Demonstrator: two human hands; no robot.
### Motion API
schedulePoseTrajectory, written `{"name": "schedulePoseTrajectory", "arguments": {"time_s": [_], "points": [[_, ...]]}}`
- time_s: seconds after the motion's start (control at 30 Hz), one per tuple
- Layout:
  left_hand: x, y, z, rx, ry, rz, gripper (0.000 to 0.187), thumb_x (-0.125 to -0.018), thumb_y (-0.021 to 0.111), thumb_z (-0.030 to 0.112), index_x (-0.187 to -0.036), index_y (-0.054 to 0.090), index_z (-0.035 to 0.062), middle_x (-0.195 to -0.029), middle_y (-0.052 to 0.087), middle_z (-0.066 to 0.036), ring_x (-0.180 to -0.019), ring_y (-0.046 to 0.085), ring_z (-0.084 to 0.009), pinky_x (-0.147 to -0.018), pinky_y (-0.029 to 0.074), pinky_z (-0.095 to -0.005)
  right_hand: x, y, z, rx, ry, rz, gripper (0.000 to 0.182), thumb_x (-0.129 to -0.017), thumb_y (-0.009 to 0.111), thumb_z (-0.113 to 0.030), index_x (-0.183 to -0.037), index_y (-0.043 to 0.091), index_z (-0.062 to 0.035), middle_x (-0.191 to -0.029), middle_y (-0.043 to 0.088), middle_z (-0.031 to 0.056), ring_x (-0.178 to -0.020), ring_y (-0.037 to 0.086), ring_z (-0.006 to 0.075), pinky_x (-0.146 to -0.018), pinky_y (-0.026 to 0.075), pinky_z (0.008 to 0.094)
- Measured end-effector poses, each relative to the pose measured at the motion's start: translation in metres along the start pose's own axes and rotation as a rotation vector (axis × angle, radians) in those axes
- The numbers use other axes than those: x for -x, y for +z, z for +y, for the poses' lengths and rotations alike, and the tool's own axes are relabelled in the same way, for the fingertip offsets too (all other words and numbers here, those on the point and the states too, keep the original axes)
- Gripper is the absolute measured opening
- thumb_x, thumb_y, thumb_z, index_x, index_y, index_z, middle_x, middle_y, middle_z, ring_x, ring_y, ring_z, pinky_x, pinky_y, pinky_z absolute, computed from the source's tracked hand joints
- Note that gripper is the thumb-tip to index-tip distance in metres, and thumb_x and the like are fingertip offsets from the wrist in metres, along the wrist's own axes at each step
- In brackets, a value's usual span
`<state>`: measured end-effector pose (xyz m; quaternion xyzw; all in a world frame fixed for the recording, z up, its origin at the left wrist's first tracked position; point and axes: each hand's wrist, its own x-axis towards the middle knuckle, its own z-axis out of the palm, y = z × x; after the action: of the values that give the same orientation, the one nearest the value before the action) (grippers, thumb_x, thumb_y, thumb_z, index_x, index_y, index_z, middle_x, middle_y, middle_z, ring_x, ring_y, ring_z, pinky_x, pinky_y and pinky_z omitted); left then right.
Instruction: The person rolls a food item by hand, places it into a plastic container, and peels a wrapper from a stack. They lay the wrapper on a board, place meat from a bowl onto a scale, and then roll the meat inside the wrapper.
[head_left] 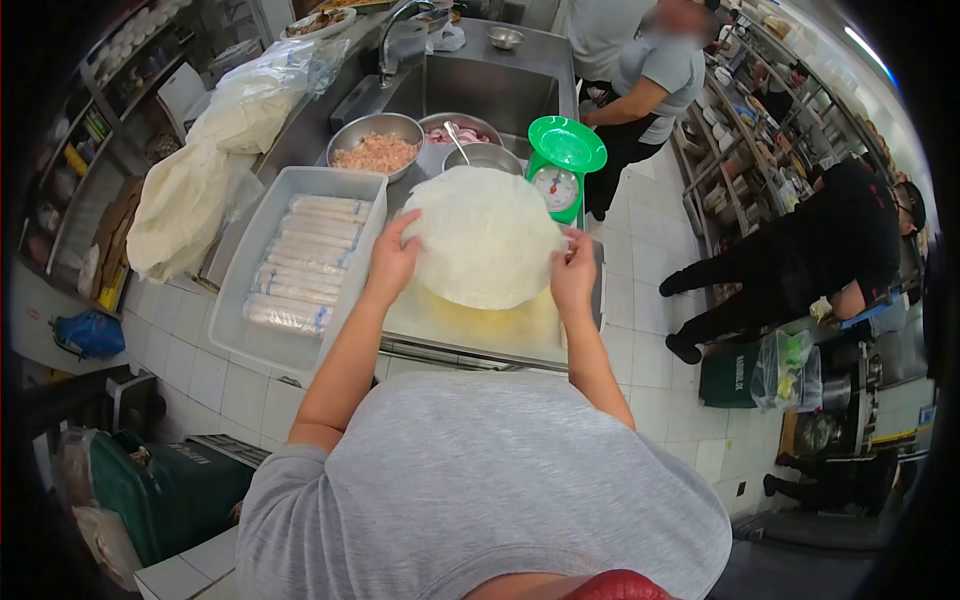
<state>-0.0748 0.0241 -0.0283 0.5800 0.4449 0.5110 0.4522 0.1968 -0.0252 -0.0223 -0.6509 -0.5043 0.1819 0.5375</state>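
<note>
A thin, round, pale sheet (487, 240), like a large dough wrapper, is held up over the steel worktop. My left hand (393, 258) pinches its left edge, and my right hand (573, 272) grips the right edge between thumb and fingers. Beneath it shows a yellowish board (450, 322). Just beyond the sheet stand a steel bowl with a spoon (484, 156), a bowl of pale pink chopped filling (377, 148) and a bowl of pinkish-red pieces (455, 127). Near my right hand is a green dial scale (565, 160).
Left of the board, a translucent tub (232, 270) holds several plastic-wrapped rolls (305, 260). Cream cloth (185, 200) hangs over the counter's left side. A sink (470, 88) lies behind. Co-workers stand at the back (650, 90) and at right (810, 250); a green bin (185, 490) is lower left.
</note>
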Motion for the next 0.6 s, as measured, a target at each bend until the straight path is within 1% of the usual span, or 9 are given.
{"name": "schedulePoseTrajectory", "arguments": {"time_s": [0.03, 0.13, 0.2, 0.23, 0.27, 0.33, 0.43, 0.57, 0.6], "points": [[0.004, -0.004, -0.018, -0.112, 0.023, -0.008, 0.043, -0.081, 0.054, -0.002, -0.123, 0.053, 0.0017, -0.114, 0.060, -0.015, -0.099, 0.059, -0.0230, -0.088, 0.045, -0.0296, 0.006, 0.003, 0.015, 0.105, 0.043, -0.044, 0.037, -0.074, 0.054, 0.007, -0.109, 0.050, -0.0041, -0.087, 0.058, 0.0156, -0.075, 0.059, 0.0259, -0.069, 0.048, 0.0351], [0.022, -0.013, -0.059, -0.433, -0.207, -0.116, 0.046, -0.077, 0.058, 0.002, -0.123, 0.052, 0.0007, -0.121, 0.056, -0.020, -0.110, 0.054, -0.0324, -0.095, 0.041, -0.0354, 0.028, 0.025, 0.066, 0.322, 0.075, -0.196, 0.036, -0.073, 0.055, 0.005, -0.107, 0.050, -0.0052, -0.097, 0.055, 0.0205, -0.084, 0.059, 0.0362, -0.076, 0.047, 0.0409], [0.036, -0.016, -0.109, -0.444, -0.052, -0.067, 0.048, -0.075, 0.060, 0.003, -0.122, 0.051, 0.0006, -0.122, 0.053, -0.021, -0.114, 0.050, -0.0345, -0.096, 0.040, -0.0375, 0.046, 0.029, 0.061, 0.454, 0.115, -0.252, 0.036, -0.073, 0.056, 0.004, -0.107, 0.051, -0.0058, -0.102, 0.052, 0.0222, -0.088, 0.057, 0.0398, -0.078, 0.047, 0.0441], [0.040, -0.015, -0.112, -0.449, 0.029, -0.042, 0.049, -0.074, 0.060, 0.003, -0.122, 0.050, 0.0005, -0.123, 0.051, -0.021, -0.116, 0.048, -0.0356, -0.097, 0.040, -0.0385, 0.052, 0.030, 0.057, 0.518, 0.134, -0.278, 0.036, -0.073, 0.056, 0.003, -0.107, 0.051, -0.0061, -0.105, 0.050, 0.0230, -0.090, 0.056, 0.0417, -0.078, 0.046, 0.0456], [0.041, -0.015, -0.114, -0.469, 0.037, -0.034, 0.049, -0.074, 0.060, 0.003, -0.122, 0.049, 0.0016, -0.124, 0.050, -0.021, -0.116, 0.047, -0.0357, -0.097, 0.040, -0.0387, 0.054, 0.030, 0.056, 0.507, 0.128, -0.276, 0.036, -0.073, 0.057, 0.000, -0.108, 0.051, -0.0071, -0.106, 0.047, 0.0230, -0.090, 0.056, 0.0426, -0.078, 0.047, 0.0465], [0.048, -0.012, -0.094, -0.507, 0.046, -0.017, 0.049, -0.074, 0.060, 0.003, -0.122, 0.048, 0.0036, -0.124, 0.047, -0.021, -0.117, 0.046, -0.0359, -0.096, 0.040, -0.0390, 0.055, 0.029, 0.052, 0.507, 0.111, -0.279, 0.038, -0.073, 0.056, 0.002, -0.109, 0.050, -0.0073, -0.105, 0.048, 0.0230, -0.089, 0.056, 0.0429, -0.078, 0.047, 0.0465], [0.050, -0.013, -0.090, -0.487, -0.030, -0.019, 0.050, -0.074, 0.059, 0.002, -0.122, 0.048, 0.0069, -0.121, 0.047, -0.020, -0.111, 0.048, -0.0376, -0.091, 0.043, -0.0395, 0.057, 0.027, 0.059, 0.519, 0.105, -0.299, 0.038, -0.072, 0.054, 0.004, -0.108, 0.051, -0.0070, -0.103, 0.048, 0.0231, -0.089, 0.056, 0.0432, -0.078, 0.046, 0.0465], [0.050, -0.018, -0.086, -0.503, -0.072, -0.077, 0.048, -0.073, 0.059, 0.001, -0.119, 0.049, 0.0077, -0.119, 0.046, -0.020, -0.106, 0.049, -0.0381, -0.086, 0.045, -0.0395, 0.058, 0.022, 0.062, 0.485, 0.080, -0.325, 0.035, -0.071, 0.050, 0.007, -0.103, 0.054, -0.0055, -0.101, 0.048, 0.0240, -0.087, 0.056, 0.0434, -0.078, 0.046, 0.0462], [0.051, -0.017, -0.076, -0.501, -0.093, -0.081, 0.048, -0.073, 0.058, 0.001, -0.119, 0.049, 0.0073, -0.119, 0.045, -0.020, -0.105, 0.050, -0.0379, -0.085, 0.045, -0.0394, 0.059, 0.021, 0.060, 0.485, 0.080, -0.330, 0.033, -0.071, 0.050, 0.007, -0.101, 0.055, -0.0051, -0.100, 0.048, 0.0242, -0.087, 0.056, 0.0435, -0.078, 0.046, 0.0460]]}}
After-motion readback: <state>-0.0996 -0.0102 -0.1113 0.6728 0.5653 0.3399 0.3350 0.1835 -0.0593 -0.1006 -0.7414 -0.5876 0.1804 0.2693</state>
